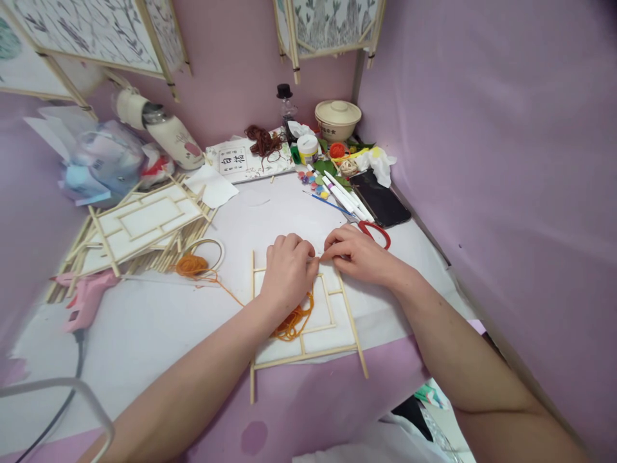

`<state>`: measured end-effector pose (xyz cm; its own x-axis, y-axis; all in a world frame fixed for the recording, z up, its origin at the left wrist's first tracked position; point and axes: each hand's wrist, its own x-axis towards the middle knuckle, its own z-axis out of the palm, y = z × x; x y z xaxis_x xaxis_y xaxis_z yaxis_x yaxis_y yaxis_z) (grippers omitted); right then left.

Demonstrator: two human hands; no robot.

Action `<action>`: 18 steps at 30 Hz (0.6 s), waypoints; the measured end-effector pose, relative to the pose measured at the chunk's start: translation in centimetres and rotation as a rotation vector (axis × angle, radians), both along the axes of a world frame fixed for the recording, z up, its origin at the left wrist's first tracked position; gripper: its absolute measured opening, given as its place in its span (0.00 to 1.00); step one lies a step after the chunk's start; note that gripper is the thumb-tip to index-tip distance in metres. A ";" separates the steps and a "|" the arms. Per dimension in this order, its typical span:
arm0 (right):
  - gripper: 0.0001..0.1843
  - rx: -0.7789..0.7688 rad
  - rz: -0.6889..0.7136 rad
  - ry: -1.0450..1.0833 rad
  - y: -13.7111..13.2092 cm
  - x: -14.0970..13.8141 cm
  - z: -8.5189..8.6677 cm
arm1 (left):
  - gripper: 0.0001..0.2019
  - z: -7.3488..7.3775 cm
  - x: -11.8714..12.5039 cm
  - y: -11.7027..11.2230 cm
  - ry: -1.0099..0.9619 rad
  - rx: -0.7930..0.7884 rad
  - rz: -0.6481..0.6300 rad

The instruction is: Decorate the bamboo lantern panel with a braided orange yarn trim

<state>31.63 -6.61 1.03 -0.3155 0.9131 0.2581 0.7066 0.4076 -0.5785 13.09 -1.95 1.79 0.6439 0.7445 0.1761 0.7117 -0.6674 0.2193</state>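
Note:
A wooden lattice frame [337, 328] backed with white paper lies flat in front of me. My left hand [288, 270] rests on its upper part with the fingers curled closed. My right hand [357, 254] meets it at the frame's top edge, fingertips pinched together. Both hands appear to pinch a thin orange thread, which runs down to a tangle [292, 323] on the frame below my left wrist. A second bundle of orange thread [191, 264] lies on the table to the left.
A stack of similar frames [139, 225] and a pink glue gun [84, 302] sit at left. Red-handled scissors [376, 230], white pens [344, 193], paint pots [315, 182], a black phone [380, 199], a lidded bowl [337, 119] and a flask [164, 128] crowd the far side. Pink walls close in.

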 end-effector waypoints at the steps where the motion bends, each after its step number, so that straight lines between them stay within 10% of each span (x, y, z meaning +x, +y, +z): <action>1: 0.17 0.006 0.000 -0.001 0.0 0.0 0.0 | 0.05 0.0 0.0 0.0 -0.007 -0.013 0.004; 18: 0.16 0.035 -0.032 -0.011 0.1 0.3 -0.1 | 0.06 0.1 0.1 0.2 -0.047 -0.063 0.022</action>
<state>31.91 -6.54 0.92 -0.2892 0.9133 0.2868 0.7260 0.4045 -0.5561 13.21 -1.78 1.85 0.6193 0.7692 0.1578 0.7141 -0.6353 0.2941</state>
